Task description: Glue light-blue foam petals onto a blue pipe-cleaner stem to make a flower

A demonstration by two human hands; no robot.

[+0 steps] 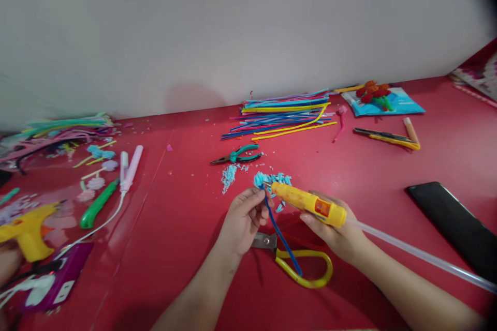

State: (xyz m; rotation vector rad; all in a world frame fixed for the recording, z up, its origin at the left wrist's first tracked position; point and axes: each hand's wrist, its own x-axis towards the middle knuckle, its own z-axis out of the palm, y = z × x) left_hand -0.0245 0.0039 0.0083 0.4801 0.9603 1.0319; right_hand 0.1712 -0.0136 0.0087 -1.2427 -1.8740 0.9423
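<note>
Pinched in my left hand is a dark blue pipe cleaner that hangs down to the right, with a light blue fluffy tuft at its top. My right hand is wrapped round a yellow hot glue gun, a clear glue stick trailing from its back. The metal nozzle points left and is at the tuft; whether it touches, I cannot tell. Light blue clippings lie behind my hands. Below them rest scissors with a yellow handle, partly hidden by the left hand.
Pliers lie beyond the hands, before a pile of coloured pipe cleaners. To the right are a cutter, a phone and a blue packet. At left, another person's hand is by a second glue gun.
</note>
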